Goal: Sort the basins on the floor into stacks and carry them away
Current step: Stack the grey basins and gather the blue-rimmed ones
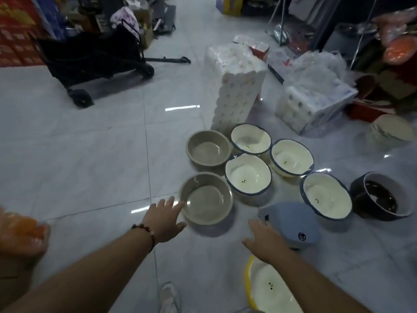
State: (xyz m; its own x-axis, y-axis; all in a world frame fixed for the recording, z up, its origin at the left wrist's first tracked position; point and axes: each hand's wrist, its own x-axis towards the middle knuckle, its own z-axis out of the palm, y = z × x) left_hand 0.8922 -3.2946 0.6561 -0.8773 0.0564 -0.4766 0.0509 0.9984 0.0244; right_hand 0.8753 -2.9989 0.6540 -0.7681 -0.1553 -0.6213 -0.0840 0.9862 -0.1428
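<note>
**Left hand at the rim of the nearest grey basin**

The round grey plastic basin point(206, 198) sits upright on the pale tiled floor point(90, 154), nearest the person of the whole cluster. A second grey basin point(208, 148) of the same kind stands just beyond it, so the two would likely make one stack. To their right lie four cream basins with dark blue rims point(247, 175), each apart from the next, then a dark navy basin point(381, 196) at the far right.

The left hand point(163, 219) reaches forward with fingers spread and straight, fingertips at the near-left rim of the closest grey basin; whether they actually touch it is hard to tell. It holds nothing. The basin lies directly ahead and slightly right of this hand, which makes the left arm the nearer one.

The right hand point(262, 236) is also spread and empty, hovering beside an overturned pale blue basin point(293, 224), with a yellow-rimmed cream basin point(268, 290) below its forearm.

Wrapped packs of paper rolls point(237, 86) stand behind the cluster.
</note>
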